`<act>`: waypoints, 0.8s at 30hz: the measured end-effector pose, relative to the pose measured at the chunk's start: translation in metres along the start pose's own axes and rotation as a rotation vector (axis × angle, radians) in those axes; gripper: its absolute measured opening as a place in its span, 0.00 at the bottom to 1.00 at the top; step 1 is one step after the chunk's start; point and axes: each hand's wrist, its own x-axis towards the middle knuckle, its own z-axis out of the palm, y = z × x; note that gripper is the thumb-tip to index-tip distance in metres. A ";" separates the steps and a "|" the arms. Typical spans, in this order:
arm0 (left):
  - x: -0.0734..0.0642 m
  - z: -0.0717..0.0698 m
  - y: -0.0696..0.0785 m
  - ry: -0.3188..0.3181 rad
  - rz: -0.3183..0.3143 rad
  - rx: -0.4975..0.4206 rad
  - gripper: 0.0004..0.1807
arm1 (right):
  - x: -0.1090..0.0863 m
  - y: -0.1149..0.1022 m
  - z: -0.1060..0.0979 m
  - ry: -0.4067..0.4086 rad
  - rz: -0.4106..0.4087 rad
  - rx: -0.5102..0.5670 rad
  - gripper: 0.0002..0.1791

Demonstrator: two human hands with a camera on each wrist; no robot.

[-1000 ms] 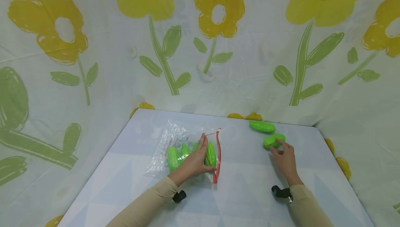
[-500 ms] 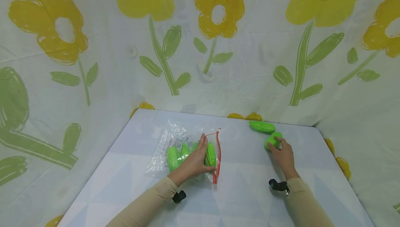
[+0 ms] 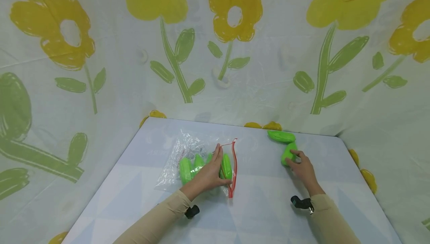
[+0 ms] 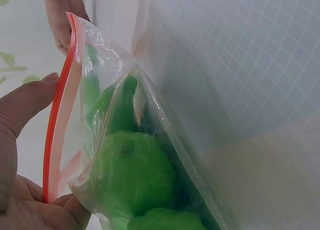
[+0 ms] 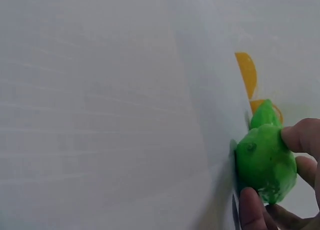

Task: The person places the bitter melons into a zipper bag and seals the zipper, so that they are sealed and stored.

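Observation:
A clear zip bag with a red zip strip lies on the table, several green gourds inside it. My left hand rests across the bag near its mouth, fingers straight and thumb spread apart. In the left wrist view, the thumb touches the red strip and the other fingers lie at its lower end. To the right, my right hand pinches a bumpy green gourd between thumb and fingers, low over the table. Just behind it, a second loose gourd lies near the back edge.
The pale table ends at a flower-printed curtain, which rises behind it and along both sides. Small black wrist cameras are strapped to both wrists.
The gourd in my right hand has turned from lying crosswise to pointing away, and has moved slightly left. My left hand and the bag have stayed put.

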 end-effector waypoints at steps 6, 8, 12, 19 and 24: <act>0.000 -0.001 0.001 -0.008 -0.004 0.000 0.69 | -0.014 -0.003 0.012 -0.057 -0.017 -0.014 0.36; -0.001 -0.002 0.001 -0.008 -0.002 -0.009 0.69 | -0.021 -0.005 0.017 -0.070 -0.026 -0.024 0.35; -0.001 -0.002 0.002 -0.006 0.000 -0.023 0.69 | -0.035 -0.011 0.027 -0.090 -0.069 -0.032 0.32; 0.000 0.000 0.001 -0.002 0.002 -0.017 0.68 | -0.054 -0.021 0.045 -0.130 -0.146 -0.004 0.29; 0.000 0.001 0.002 -0.001 0.006 -0.014 0.68 | -0.063 -0.025 0.055 -0.124 -0.182 0.034 0.28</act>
